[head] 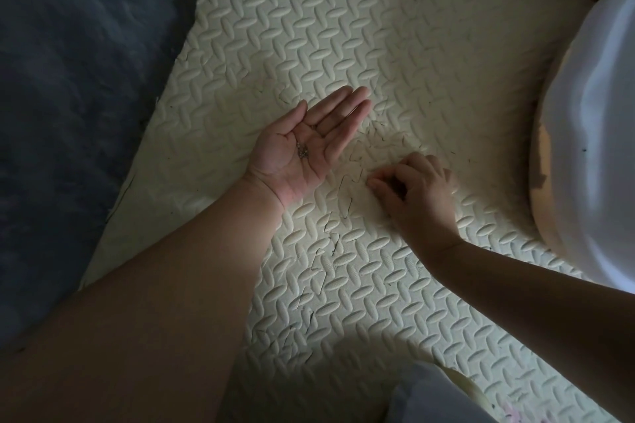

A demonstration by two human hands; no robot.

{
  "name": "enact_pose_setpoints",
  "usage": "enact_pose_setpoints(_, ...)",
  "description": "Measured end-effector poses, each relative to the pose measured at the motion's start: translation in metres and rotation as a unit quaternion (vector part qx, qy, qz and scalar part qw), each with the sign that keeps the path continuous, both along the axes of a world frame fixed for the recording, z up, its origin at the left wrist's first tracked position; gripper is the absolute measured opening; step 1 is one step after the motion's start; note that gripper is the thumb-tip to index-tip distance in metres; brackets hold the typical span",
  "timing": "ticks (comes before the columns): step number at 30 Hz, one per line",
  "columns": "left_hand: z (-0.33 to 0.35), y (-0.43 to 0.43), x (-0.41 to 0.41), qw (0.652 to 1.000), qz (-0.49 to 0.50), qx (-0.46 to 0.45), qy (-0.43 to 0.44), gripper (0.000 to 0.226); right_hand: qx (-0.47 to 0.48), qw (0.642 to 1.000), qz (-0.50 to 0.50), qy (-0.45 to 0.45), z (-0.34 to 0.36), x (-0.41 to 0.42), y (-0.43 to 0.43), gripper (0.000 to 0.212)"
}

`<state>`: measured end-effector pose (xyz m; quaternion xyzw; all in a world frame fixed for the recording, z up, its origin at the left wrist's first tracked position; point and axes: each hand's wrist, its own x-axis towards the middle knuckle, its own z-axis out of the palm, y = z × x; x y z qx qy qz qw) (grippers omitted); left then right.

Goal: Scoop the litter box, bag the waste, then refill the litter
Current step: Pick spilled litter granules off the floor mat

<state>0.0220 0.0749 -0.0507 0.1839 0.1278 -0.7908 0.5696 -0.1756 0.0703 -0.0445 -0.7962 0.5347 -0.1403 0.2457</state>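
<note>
Foam mat (412, 45) below; my left hand (285, 161), flat, carries litter grains (303, 149). My right hand (419, 192) pinches narrow, catch unseen. Tilting would spill them.

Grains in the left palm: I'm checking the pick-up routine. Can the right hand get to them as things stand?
Probably yes. The left hand lies open, palm up, the grains uncovered in it; the right hand, fingers curled, rests on the foam mat close beside, with nothing between them.

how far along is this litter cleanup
Nothing visible shows scooping, bagging or refilling done. In hand: the palm-up left hand holds a few dark litter grains while the right hand pinches at the cream embossed foam mat. Left: more dark specks dotting the mat.
</note>
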Motion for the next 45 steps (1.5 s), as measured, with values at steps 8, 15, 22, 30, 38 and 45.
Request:
enact_pose_setpoints(8, -0.003, -0.001, -0.001, 1.0, 0.029, 0.01, 0.002, 0.05, -0.038, 0.996, 0.07, -0.034, 0.015, 0.02, 0.0, 0.021)
enact_pose_setpoints(15, 0.0, -0.003, -0.008, 0.998, 0.063, 0.012, 0.005, 0.048, 0.025, 0.99, -0.039, -0.135, 0.026, 0.077, 0.007, 0.009)
enact_pose_setpoints(22, -0.004, -0.003, -0.007, 0.998, 0.062, -0.007, -0.023, 0.05, 0.024, 0.985, -0.047, -0.163, 0.017, 0.077, 0.013, 0.008)
enact_pose_setpoints(30, -0.004, -0.003, -0.008, 0.998, 0.061, -0.013, -0.014, 0.051, 0.036, 0.983, -0.047, -0.175, 0.021, 0.076, 0.011, 0.011)
enact_pose_setpoints(38, 0.0, 0.001, -0.004, 0.999, 0.038, -0.001, -0.002, 0.048, 0.026, 0.976, -0.063, -0.209, 0.037, 0.054, -0.001, 0.013)
enact_pose_setpoints(45, -0.002, 0.001, -0.002, 1.0, 0.023, -0.006, -0.003, 0.048, -0.005, 0.998, 0.043, 0.055, 0.011, -0.028, 0.008, 0.049)
